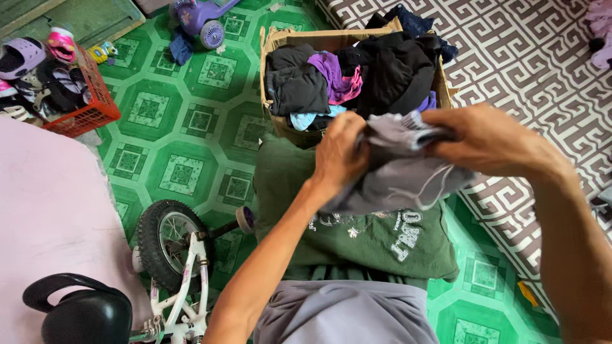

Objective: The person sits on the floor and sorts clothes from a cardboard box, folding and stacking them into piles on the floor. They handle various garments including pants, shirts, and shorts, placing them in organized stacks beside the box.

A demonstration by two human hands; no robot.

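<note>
Both my hands grip a grey garment (408, 175) with white drawstrings, held up in front of me. My left hand (341, 153) pinches its left side and my right hand (488, 137) clutches its upper right edge. Below it a dark green T-shirt (382, 239) with pale print lies spread flat on the green tiled floor. Just beyond stands a cardboard box (273, 44) stuffed with dark, purple and light blue clothes. Another grey cloth (344, 312) lies at the bottom of the view, near my body.
A small white child's bicycle (175, 255) with a black seat lies at lower left. A red basket (95, 102) of sandals stands at upper left, a purple ride-on toy (201, 22) at the top. A patterned brown-and-white mat (542, 64) covers the right side.
</note>
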